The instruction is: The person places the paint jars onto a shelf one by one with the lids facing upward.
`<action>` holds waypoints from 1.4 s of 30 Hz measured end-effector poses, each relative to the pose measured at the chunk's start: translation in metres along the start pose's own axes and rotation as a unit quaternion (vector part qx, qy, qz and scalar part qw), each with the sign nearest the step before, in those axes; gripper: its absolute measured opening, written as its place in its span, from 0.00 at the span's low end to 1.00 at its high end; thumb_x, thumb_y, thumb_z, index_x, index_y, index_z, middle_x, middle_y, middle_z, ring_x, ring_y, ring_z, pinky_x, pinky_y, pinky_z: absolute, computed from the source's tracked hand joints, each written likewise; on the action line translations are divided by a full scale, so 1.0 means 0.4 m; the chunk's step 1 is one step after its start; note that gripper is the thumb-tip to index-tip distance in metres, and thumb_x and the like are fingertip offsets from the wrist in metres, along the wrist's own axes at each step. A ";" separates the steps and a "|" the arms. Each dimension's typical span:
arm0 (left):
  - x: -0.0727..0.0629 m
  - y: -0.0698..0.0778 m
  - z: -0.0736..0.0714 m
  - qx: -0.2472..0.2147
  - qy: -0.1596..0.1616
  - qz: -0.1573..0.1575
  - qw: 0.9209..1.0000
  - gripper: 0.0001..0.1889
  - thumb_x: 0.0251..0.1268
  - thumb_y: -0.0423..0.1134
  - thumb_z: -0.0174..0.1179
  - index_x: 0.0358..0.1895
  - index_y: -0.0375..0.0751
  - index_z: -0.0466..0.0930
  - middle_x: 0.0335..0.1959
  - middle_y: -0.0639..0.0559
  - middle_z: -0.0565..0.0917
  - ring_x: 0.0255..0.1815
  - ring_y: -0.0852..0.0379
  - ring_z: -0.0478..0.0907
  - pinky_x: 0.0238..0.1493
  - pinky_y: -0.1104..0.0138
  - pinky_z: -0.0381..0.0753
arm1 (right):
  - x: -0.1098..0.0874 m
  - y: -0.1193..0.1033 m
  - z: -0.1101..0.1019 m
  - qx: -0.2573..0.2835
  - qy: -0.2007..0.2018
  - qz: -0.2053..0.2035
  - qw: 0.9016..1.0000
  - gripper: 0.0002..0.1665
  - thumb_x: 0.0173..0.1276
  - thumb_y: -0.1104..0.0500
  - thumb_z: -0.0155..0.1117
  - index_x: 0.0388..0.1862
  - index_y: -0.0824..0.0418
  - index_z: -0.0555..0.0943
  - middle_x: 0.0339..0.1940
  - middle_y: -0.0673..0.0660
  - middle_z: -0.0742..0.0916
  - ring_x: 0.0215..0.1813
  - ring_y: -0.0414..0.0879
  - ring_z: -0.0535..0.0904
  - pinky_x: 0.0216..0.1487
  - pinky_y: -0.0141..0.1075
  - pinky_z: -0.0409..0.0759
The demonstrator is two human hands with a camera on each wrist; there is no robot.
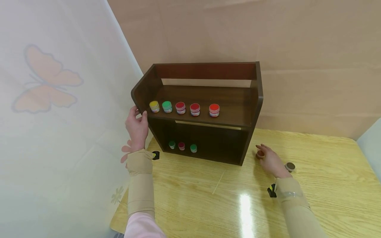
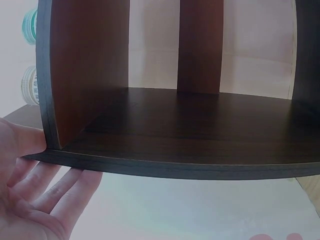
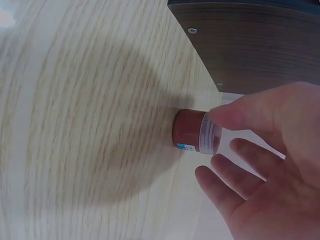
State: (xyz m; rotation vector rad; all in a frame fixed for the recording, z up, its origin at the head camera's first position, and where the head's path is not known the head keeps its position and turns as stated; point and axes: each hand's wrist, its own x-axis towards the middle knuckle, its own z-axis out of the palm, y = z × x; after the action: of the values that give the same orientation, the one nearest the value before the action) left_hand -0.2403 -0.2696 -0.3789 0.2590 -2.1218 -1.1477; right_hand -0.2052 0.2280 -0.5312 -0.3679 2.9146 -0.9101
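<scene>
My left hand [image 1: 138,127] grips the left side panel of a dark brown two-tier wooden shelf [image 1: 235,110]. In the left wrist view its thumb lies on the shelf's front edge, fingers against the panel's outer face. Right of the shelf, my right hand [image 1: 271,162] is at a small reddish-brown paint jar [image 1: 260,154] with a clear lid, standing on the table. Seen from the right wrist, the thumb overlaps the lid while the other fingers are spread apart from the jar [image 3: 190,131]. A second, dark-lidded jar [image 1: 290,166] stands just beyond that hand.
Along the upper tier stand a yellow jar [image 1: 154,106], a green jar [image 1: 167,107] and several red ones [image 1: 194,109]. Two green jars [image 1: 193,148] and a dark red jar [image 1: 181,145] stand below. A white curtain [image 1: 74,142] hangs left of the wooden table [image 1: 193,188].
</scene>
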 end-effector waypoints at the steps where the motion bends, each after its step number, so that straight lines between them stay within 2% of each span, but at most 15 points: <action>1: 0.000 -0.001 0.001 0.000 0.002 0.003 1.000 0.16 0.68 0.41 0.58 0.56 0.45 0.77 0.48 0.44 0.85 0.38 0.46 0.87 0.44 0.58 0.85 | 0.001 0.002 0.000 0.000 -0.005 0.000 1.000 0.37 0.56 0.74 0.51 0.69 0.73 0.64 0.69 0.79 0.64 0.65 0.78 0.62 0.57 0.62 0.71; 5: 0.001 -0.006 0.003 0.001 0.008 0.012 1.000 0.15 0.68 0.40 0.59 0.55 0.44 0.78 0.47 0.44 0.85 0.37 0.45 0.87 0.42 0.58 0.86 | 0.002 0.008 0.002 0.000 -0.018 0.006 1.000 0.38 0.57 0.73 0.50 0.70 0.73 0.62 0.68 0.78 0.67 0.65 0.76 0.64 0.55 0.60 0.72; 10: 0.000 0.000 0.002 0.004 0.006 0.009 1.000 0.15 0.68 0.41 0.58 0.56 0.44 0.77 0.48 0.44 0.85 0.38 0.46 0.87 0.44 0.58 0.86 | -0.005 0.013 0.013 -0.011 -0.010 0.001 1.000 0.34 0.64 0.69 0.55 0.70 0.72 0.63 0.54 0.74 0.79 0.57 0.72 0.74 0.55 0.63 0.72; 15: -0.001 -0.001 0.002 0.005 0.007 0.009 1.000 0.15 0.68 0.40 0.58 0.56 0.45 0.78 0.48 0.44 0.85 0.38 0.46 0.87 0.43 0.58 0.86 | -0.012 0.017 0.022 -0.018 0.005 -0.010 1.000 0.23 0.65 0.68 0.58 0.59 0.70 0.75 0.44 0.69 0.84 0.47 0.65 0.80 0.51 0.59 0.76; 19: 0.000 -0.002 0.003 0.007 0.006 0.011 1.000 0.15 0.68 0.40 0.59 0.56 0.44 0.77 0.48 0.44 0.85 0.38 0.47 0.87 0.43 0.59 0.86 | -0.017 0.025 0.023 -0.001 0.001 0.009 1.000 0.15 0.65 0.69 0.55 0.50 0.69 0.79 0.38 0.65 0.84 0.36 0.55 0.79 0.38 0.49 0.79; 22: -0.001 -0.001 0.002 0.006 0.005 0.008 1.000 0.15 0.68 0.40 0.58 0.56 0.45 0.77 0.48 0.44 0.85 0.38 0.46 0.87 0.43 0.58 0.86 | -0.021 0.029 0.020 0.004 0.012 0.010 1.000 0.12 0.67 0.68 0.54 0.48 0.70 0.78 0.41 0.68 0.82 0.35 0.55 0.79 0.35 0.45 0.78; 25: -0.001 0.000 0.000 0.006 0.007 0.005 1.000 0.15 0.68 0.40 0.58 0.56 0.45 0.77 0.48 0.44 0.85 0.39 0.45 0.87 0.44 0.58 0.86 | -0.021 0.022 0.014 0.007 0.018 0.002 1.000 0.17 0.65 0.69 0.55 0.54 0.71 0.75 0.50 0.74 0.78 0.38 0.58 0.80 0.36 0.46 0.79; 28: -0.002 0.001 -0.001 0.003 0.008 0.004 1.000 0.15 0.68 0.40 0.58 0.56 0.45 0.78 0.48 0.43 0.85 0.39 0.45 0.87 0.44 0.57 0.85 | -0.018 0.003 0.011 0.030 -0.018 0.001 0.999 0.27 0.62 0.67 0.59 0.62 0.70 0.70 0.57 0.76 0.74 0.42 0.60 0.81 0.37 0.47 0.81; 31: -0.002 0.000 -0.001 0.001 0.005 0.004 1.000 0.15 0.68 0.40 0.58 0.56 0.45 0.78 0.48 0.43 0.85 0.39 0.45 0.87 0.44 0.58 0.85 | -0.016 -0.024 0.016 0.053 -0.061 0.007 0.997 0.31 0.62 0.59 0.65 0.62 0.69 0.71 0.58 0.74 0.77 0.48 0.62 0.80 0.41 0.49 0.81; 34: -0.001 -0.001 0.000 0.001 0.005 0.005 1.000 0.15 0.67 0.40 0.59 0.56 0.45 0.78 0.48 0.44 0.85 0.39 0.46 0.87 0.43 0.58 0.86 | -0.012 -0.045 0.032 0.051 -0.076 -0.003 0.996 0.30 0.60 0.54 0.68 0.59 0.67 0.75 0.54 0.71 0.80 0.49 0.61 0.80 0.45 0.49 0.79; 39: 0.000 -0.002 0.000 0.000 0.006 0.004 1.000 0.15 0.68 0.40 0.58 0.56 0.46 0.78 0.48 0.44 0.85 0.39 0.46 0.87 0.44 0.58 0.85 | -0.005 -0.058 0.068 0.029 -0.055 -0.036 0.997 0.19 0.56 0.64 0.67 0.48 0.67 0.80 0.38 0.62 0.85 0.37 0.49 0.77 0.39 0.41 0.76; 42: -0.002 0.000 0.000 -0.002 0.004 0.002 1.000 0.15 0.68 0.40 0.58 0.56 0.46 0.78 0.49 0.44 0.85 0.39 0.45 0.87 0.45 0.57 0.85 | -0.009 -0.054 0.082 0.020 -0.039 -0.051 0.998 0.13 0.57 0.65 0.68 0.42 0.67 0.82 0.32 0.57 0.84 0.34 0.46 0.76 0.37 0.39 0.76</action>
State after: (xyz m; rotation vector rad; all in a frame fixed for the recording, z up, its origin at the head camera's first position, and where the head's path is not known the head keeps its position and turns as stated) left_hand -0.2397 -0.2694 -0.3790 0.2572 -2.1128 -1.1464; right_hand -0.1928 0.1935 -0.5459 -0.5419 2.8258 -0.9437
